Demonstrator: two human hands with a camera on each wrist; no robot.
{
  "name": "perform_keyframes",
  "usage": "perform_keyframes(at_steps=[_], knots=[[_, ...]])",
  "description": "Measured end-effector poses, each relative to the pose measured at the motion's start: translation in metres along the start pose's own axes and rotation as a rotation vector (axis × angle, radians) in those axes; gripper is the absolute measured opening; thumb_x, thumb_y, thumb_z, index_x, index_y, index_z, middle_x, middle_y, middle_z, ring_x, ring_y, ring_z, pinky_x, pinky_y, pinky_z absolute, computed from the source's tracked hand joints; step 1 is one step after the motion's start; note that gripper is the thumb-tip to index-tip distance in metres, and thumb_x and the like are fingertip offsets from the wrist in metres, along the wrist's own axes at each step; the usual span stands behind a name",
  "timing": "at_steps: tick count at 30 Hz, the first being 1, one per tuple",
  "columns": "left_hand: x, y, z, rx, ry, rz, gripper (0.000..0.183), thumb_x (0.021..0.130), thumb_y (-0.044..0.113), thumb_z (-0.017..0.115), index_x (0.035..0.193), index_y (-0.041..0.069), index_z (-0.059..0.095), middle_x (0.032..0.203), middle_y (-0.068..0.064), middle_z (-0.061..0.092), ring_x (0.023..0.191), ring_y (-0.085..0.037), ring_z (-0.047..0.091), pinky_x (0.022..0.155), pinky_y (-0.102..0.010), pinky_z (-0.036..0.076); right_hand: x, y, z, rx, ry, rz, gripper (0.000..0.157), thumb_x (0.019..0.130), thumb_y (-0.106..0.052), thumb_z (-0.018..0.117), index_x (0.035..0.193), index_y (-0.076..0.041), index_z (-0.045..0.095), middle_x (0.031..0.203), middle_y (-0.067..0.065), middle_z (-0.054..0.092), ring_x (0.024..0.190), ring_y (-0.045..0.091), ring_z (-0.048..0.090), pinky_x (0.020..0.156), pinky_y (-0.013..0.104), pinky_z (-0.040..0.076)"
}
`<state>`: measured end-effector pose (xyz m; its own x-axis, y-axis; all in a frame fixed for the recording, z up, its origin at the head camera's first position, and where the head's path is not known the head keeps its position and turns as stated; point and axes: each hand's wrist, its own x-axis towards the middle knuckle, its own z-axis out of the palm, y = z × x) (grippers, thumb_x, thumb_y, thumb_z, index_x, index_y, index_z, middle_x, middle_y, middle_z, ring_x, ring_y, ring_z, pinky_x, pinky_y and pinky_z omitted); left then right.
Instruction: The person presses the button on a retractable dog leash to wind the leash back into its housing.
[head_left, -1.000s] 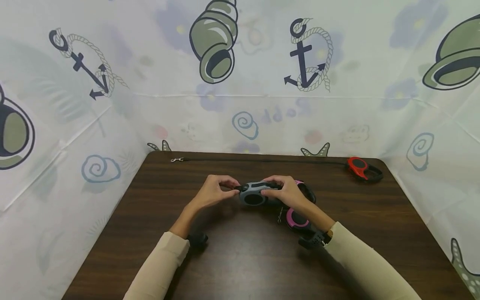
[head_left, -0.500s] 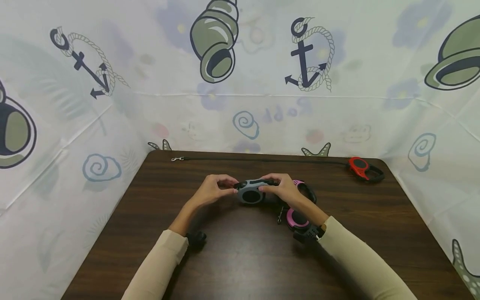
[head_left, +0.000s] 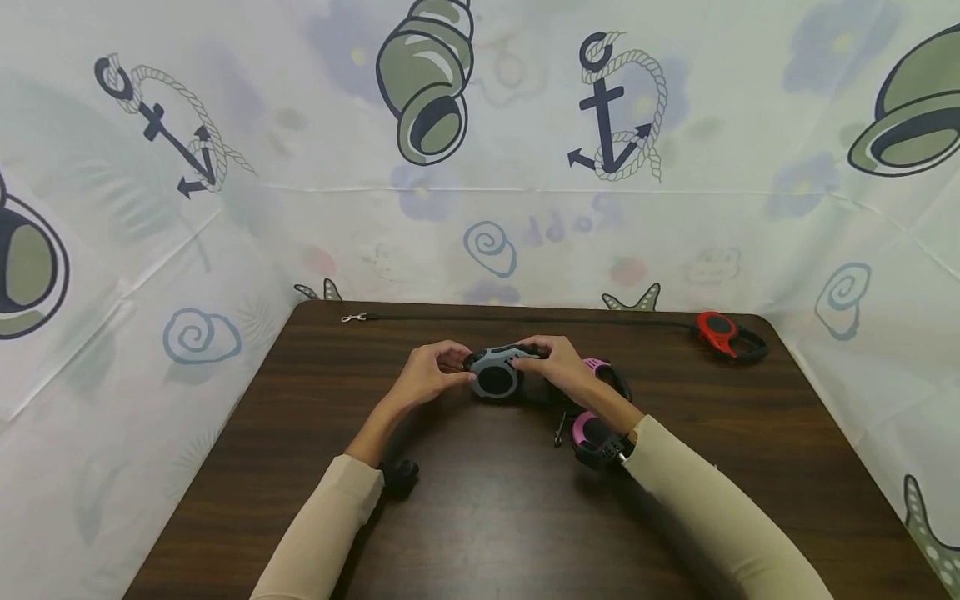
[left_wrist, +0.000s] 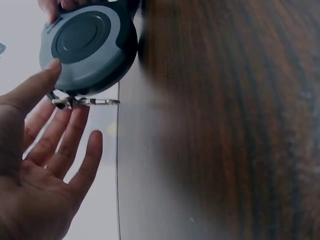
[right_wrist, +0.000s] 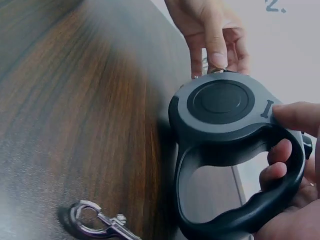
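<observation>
A grey and black retractable dog leash (head_left: 495, 380) is held between both hands above the middle of the table. My left hand (head_left: 427, 375) pinches its front end, thumb on the casing and fingers behind. In the left wrist view a metal clip (left_wrist: 85, 102) sticks out from that end, in front of the fingers. My right hand (head_left: 558, 367) grips the handle side. In the right wrist view its thumb (right_wrist: 297, 117) lies on the grey casing beside a dark mark, and its fingertips (right_wrist: 275, 165) curl through the black handle loop (right_wrist: 235, 222).
Pink and black leash parts (head_left: 587, 427) lie under my right forearm, which hides whether they are one leash or two. A metal clip (head_left: 558, 435) lies beside them. At the back right is a red leash (head_left: 718, 329), its cord (head_left: 525, 319) stretched along the table's far edge.
Both hands have lifted the grey leash a little and turned it, so its round face shows more fully. It has shifted slightly left, and the right forearm moved left with it.
</observation>
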<state>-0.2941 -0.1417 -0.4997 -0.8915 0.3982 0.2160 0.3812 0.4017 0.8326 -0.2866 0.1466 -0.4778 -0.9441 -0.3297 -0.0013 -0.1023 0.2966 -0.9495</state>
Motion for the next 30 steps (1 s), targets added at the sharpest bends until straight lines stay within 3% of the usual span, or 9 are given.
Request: perform_keyframes(at_steps=[9, 21, 30], knots=[[0.005, 0.000, 0.001, 0.096, 0.064, -0.048, 0.039, 0.086, 0.014, 0.090, 0.119, 0.002, 0.074, 0.108, -0.014, 0.078, 0.098, -0.028, 0.075, 0.089, -0.043, 0.061, 0.016, 0.007, 0.003, -0.139, -0.016, -0.056, 0.055, 0.089, -0.008, 0.085, 0.139, 0.002, 0.064, 0.119, 0.020, 0.071, 0.102, 0.024, 0.067, 0.082, 0.027, 0.054], [0.007, -0.010, -0.002, 0.132, 0.025, -0.136, 0.042, 0.091, 0.022, 0.086, 0.126, 0.002, 0.074, 0.117, -0.016, 0.078, 0.105, -0.030, 0.076, 0.089, -0.044, 0.061, 0.028, 0.006, -0.003, -0.386, -0.042, -0.071, 0.064, 0.089, -0.025, 0.088, 0.143, -0.002, 0.063, 0.125, 0.018, 0.072, 0.111, 0.032, 0.066, 0.092, 0.043, 0.053], [0.011, -0.012, -0.002, 0.154, 0.015, -0.196, 0.041, 0.091, 0.026, 0.086, 0.123, 0.002, 0.076, 0.111, -0.015, 0.079, 0.102, -0.028, 0.077, 0.086, -0.041, 0.062, 0.033, 0.010, -0.004, -0.455, -0.061, -0.039, 0.064, 0.089, -0.031, 0.088, 0.140, 0.000, 0.065, 0.131, 0.019, 0.071, 0.119, 0.033, 0.068, 0.100, 0.048, 0.055]])
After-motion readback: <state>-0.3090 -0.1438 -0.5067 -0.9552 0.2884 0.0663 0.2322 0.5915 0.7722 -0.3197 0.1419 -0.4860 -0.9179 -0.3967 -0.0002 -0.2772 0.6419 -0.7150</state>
